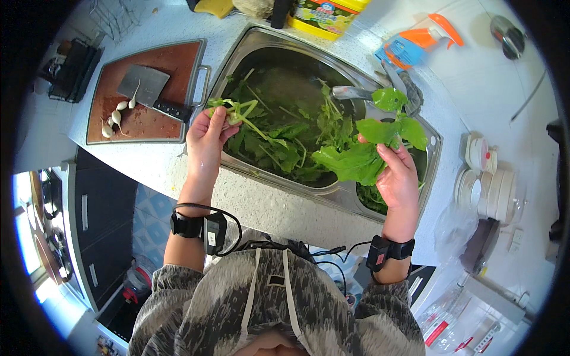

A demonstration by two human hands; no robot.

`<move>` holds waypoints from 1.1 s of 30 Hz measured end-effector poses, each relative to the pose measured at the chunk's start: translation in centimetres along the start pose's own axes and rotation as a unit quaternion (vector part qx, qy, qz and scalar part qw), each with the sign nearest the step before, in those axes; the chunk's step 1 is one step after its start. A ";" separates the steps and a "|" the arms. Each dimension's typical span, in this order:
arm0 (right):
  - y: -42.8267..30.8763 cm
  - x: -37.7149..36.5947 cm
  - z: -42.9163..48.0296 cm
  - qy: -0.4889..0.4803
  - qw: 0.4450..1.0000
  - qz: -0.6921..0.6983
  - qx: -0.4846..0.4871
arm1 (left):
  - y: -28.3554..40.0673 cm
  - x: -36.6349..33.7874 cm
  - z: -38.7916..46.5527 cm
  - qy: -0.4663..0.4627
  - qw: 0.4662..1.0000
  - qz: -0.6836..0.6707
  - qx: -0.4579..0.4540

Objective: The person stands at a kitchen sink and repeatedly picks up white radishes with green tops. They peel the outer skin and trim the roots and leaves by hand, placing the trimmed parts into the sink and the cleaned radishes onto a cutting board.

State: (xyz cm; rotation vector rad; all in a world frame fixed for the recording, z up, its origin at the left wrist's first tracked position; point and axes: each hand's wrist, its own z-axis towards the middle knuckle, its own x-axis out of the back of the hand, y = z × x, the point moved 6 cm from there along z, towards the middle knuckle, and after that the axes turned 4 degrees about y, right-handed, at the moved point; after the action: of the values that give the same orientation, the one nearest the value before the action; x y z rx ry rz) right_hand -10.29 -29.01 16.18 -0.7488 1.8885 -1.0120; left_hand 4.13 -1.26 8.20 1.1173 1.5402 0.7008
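Note:
My left hand [208, 133] grips a bunch of pale green stems [242, 113] over the left side of a stainless steel sink [285, 189]. Several leafy greens [289, 151] float in the water of the large basin. On the right, my right hand [396, 175] holds broad green leaves [352, 162] over the divide between the large basin and a small one. More greens [373, 198] lie in the small basin. Behind the held leaves, the metal faucet [354, 92] reaches over the large basin.
Left of the sink, a brown cutting board [147, 58] bears a cleaver [144, 84] and several small white bulbs [116, 117]. A yellow detergent container [325, 18] and an orange-and-blue spray bottle [412, 40] are behind the sink. White lidded containers [494, 191] line the right side.

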 end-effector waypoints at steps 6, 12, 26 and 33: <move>-2.6 -0.2 -2.1 -0.012 0.997 0.075 0.015 | -0.4 -0.6 -2.7 -0.021 0.997 0.062 0.035; -5.8 -0.5 -4.8 -0.007 0.986 0.154 0.060 | 0.6 -2.2 -4.6 -0.068 0.991 0.105 0.043; 2.7 5.6 -0.8 0.140 0.940 -0.312 0.006 | -2.2 -3.8 -5.9 -0.145 0.960 0.223 0.084; 5.2 6.7 -1.4 0.196 0.840 -0.500 0.074 | -2.2 -2.0 -5.4 -0.175 0.935 0.279 0.128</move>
State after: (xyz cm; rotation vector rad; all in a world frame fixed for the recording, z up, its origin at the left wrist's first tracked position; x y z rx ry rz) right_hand -15.19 -31.28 9.52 -1.5997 1.6579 -2.0557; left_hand -1.70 -3.32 8.61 1.8090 1.0254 0.6328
